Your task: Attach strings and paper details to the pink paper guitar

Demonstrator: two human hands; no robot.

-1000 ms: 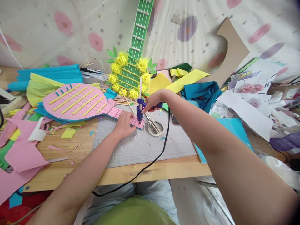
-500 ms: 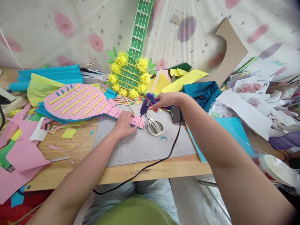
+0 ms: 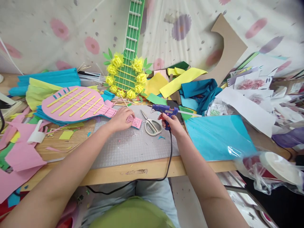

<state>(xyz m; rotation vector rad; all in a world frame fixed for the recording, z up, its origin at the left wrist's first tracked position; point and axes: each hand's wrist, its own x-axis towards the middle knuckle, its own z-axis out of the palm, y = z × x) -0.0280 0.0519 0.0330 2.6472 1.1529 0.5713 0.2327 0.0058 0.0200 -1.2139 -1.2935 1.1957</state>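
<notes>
A pink paper lute (image 3: 71, 104) with yellow strips across its body and a blue edge lies on the left, its neck reaching over the cutting mat. My left hand (image 3: 123, 118) is closed over that neck near its tip, hiding part of it. In my right hand (image 3: 173, 124) is a blue hot glue gun (image 3: 163, 109), a white glue stick jutting from its back and the nozzle pointing left, apart from the lute. Between the hands, scissors (image 3: 152, 126) with pale handles lie partly open on the grey cutting mat (image 3: 135, 152).
Behind stands a green paper instrument (image 3: 129, 76) ringed with yellow paper flowers. Blue sheets (image 3: 218, 136) lie to the right, and pink paper scraps (image 3: 23, 152) to the left. The glue gun's black cord (image 3: 169, 158) hangs over the table's front edge.
My right hand has drawn the glue gun away from the lute's neck, rightward and nearer to me, turning its nozzle sideways. My left hand stays on the neck. The view has shifted slightly.
</notes>
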